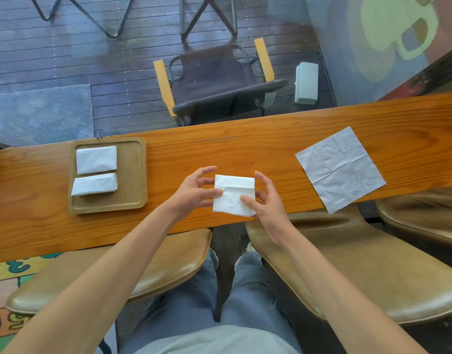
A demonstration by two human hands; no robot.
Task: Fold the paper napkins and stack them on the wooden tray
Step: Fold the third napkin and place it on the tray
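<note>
from the head view, the half-folded napkin (234, 194) lies on the wooden surface (245, 146) to the right of the wooden tray (133, 175), near the surface's front edge, with a folded flap showing across its upper part. the left hand (194, 191) pinches the napkin's left edge with thumb and a fingertip, its other fingers spread and raised; the right hand (267, 200) has its thumb pressed on the napkin's lower right part, with fingers curled loosely beside the right edge, so both hands are closed on the paper rather than free. on the tray two folded napkins (96, 159) lie one behind the other, touching or nearly so, toward its left side. well to the right of the tray, past the hands, an unfolded napkin (340, 169) lies flat and creased, one corner hanging over the front edge. judging by its look, the paper is very light, limp and thin: it will tear if pulled, drift with any draught, and spring open unless each crease is pressed down. the best hold is likely a gentle pinch at opposite edges or corners, then a flat finger run along the fold. once folded, it is probably easiest carried to the tray pinched along the creased edge so the layers stay together.
</note>
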